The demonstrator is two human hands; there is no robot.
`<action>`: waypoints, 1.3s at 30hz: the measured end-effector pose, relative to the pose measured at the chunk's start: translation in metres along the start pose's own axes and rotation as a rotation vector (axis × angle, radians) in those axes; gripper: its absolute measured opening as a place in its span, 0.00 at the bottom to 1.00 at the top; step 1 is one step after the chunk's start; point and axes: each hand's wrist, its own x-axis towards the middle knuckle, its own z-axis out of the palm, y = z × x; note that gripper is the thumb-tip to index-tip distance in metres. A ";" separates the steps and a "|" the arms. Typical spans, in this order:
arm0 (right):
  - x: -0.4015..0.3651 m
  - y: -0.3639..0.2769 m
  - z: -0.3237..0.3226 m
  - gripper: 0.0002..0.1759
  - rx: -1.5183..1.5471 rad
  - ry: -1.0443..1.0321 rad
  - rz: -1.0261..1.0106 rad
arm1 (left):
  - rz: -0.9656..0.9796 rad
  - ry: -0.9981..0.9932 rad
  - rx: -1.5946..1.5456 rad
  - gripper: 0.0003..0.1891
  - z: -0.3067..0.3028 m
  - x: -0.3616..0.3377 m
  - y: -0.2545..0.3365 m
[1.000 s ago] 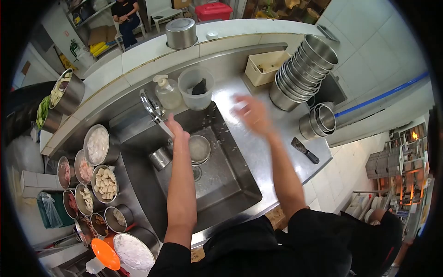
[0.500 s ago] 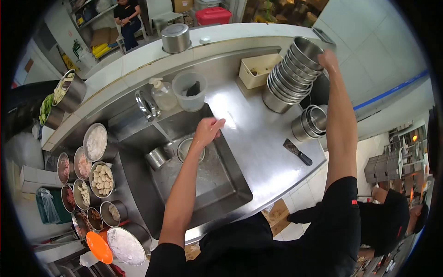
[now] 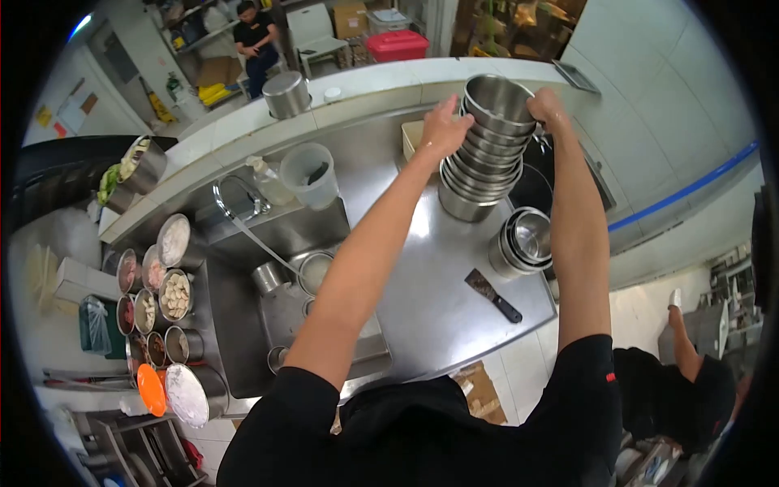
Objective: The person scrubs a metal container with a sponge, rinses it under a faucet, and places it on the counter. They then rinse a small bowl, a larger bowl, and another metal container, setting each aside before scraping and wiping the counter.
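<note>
Head view: my right hand (image 3: 548, 112) has its fingers curled over the rim at the top of a tall stack of steel pots (image 3: 485, 169), holding it there, while my left hand (image 3: 446, 130) is wide, thumb apart from the fingers, at the stack's other side; whether it touches the metal, I cannot tell. The stack stands on the steel desk (image 3: 426, 284), to the right of the sink. Just beside its base sits a group of smaller nested pots (image 3: 501, 258), and nearer me lies a scraper (image 3: 493, 295) with a dark handle. Behind my left wrist a cream bin (image 3: 411, 140) shows in part. Under my left forearm is the sink (image 3: 223, 316), where water from the tap (image 3: 219, 195) runs into a round steel bowl (image 3: 315, 274) near a steel cup (image 3: 266, 277). A translucent tub (image 3: 324, 193) and a pump bottle (image 3: 270, 183) stand behind the sink. Further left are food containers, one full of pale pieces (image 3: 175, 295), and an orange lid (image 3: 151, 390). Beyond the ledge a person (image 3: 258, 49) sits
</note>
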 end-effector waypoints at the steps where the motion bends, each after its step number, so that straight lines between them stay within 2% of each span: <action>1: 0.008 0.006 0.007 0.17 0.016 0.046 -0.078 | -0.027 0.006 -0.078 0.32 0.011 0.006 0.002; 2: 0.016 0.012 0.012 0.17 0.034 0.093 -0.151 | -0.054 0.007 -0.156 0.31 0.018 0.010 0.001; 3: 0.007 -0.003 -0.002 0.16 -0.003 -0.047 -0.049 | -0.064 -0.025 -0.152 0.32 0.013 0.009 0.013; 4: 0.006 -0.005 -0.002 0.16 0.024 -0.044 -0.057 | 0.053 0.057 -0.021 0.31 0.018 0.011 0.012; 6: 0.014 -0.004 -0.006 0.15 0.041 -0.127 -0.066 | 0.053 0.097 0.081 0.29 0.019 0.011 0.014; 7: 0.020 -0.003 -0.002 0.14 0.026 -0.120 -0.130 | 0.055 0.100 0.093 0.29 0.016 0.012 0.018; 11: 0.031 -0.003 0.003 0.13 0.132 -0.057 -0.142 | -0.005 0.082 0.018 0.26 0.009 0.015 0.018; 14: 0.021 -0.006 -0.004 0.15 0.108 -0.188 -0.086 | -0.010 0.054 0.057 0.28 0.011 0.013 0.014; 17: 0.028 0.005 0.007 0.15 0.084 -0.094 -0.084 | -0.256 0.052 -0.559 0.34 0.025 0.010 0.022; 18: 0.027 0.010 0.015 0.15 0.031 0.041 -0.190 | -0.251 0.052 -0.563 0.34 0.029 0.010 0.022; 19: 0.028 0.015 0.020 0.15 -0.021 0.176 -0.294 | -0.196 0.074 -0.547 0.35 0.032 0.011 0.022; 20: 0.032 0.019 0.020 0.15 -0.028 0.176 -0.291 | -0.147 0.095 -0.533 0.36 0.036 0.009 0.022; 22: 0.017 0.009 0.002 0.14 0.096 -0.098 0.010 | -0.141 0.120 -0.495 0.36 0.039 0.008 0.025; 25: 0.008 0.002 -0.017 0.13 0.155 -0.129 0.039 | 0.015 0.141 -0.508 0.41 0.042 0.013 0.032; 26: 0.005 0.001 -0.023 0.13 0.149 -0.133 0.041 | 0.009 0.142 -0.513 0.41 0.040 0.015 0.030; 28: -0.003 -0.012 -0.046 0.10 0.327 -0.161 0.166 | 0.070 0.049 -0.364 0.42 0.029 0.017 0.026; 29: -0.013 -0.023 -0.063 0.10 0.378 -0.160 0.035 | 0.166 0.072 -0.350 0.42 0.020 0.015 0.031; 30: -0.027 -0.031 -0.081 0.10 0.428 -0.168 -0.092 | 0.151 0.075 -0.350 0.42 0.008 0.011 0.038; 32: -0.043 -0.042 -0.111 0.09 0.525 -0.044 -0.260 | 0.398 0.158 -0.246 0.40 -0.023 0.005 0.054; 34: -0.079 -0.046 -0.129 0.09 0.491 0.039 -0.440 | 0.207 -0.064 -0.422 0.39 -0.074 -0.030 0.079; 36: -0.138 -0.045 -0.115 0.14 0.359 0.227 -0.641 | 0.194 -0.066 -0.438 0.32 -0.106 -0.068 0.053; 37: -0.163 -0.030 -0.094 0.16 0.380 0.214 -0.623 | 0.147 -0.102 -0.465 0.30 -0.122 -0.092 0.028; 38: -0.185 -0.012 -0.066 0.19 0.401 0.201 -0.608 | -0.034 -0.133 -0.505 0.27 -0.137 -0.119 -0.012; 39: -0.209 0.005 -0.043 0.20 0.411 0.003 -0.564 | -0.219 -0.165 -0.547 0.24 -0.149 -0.150 -0.055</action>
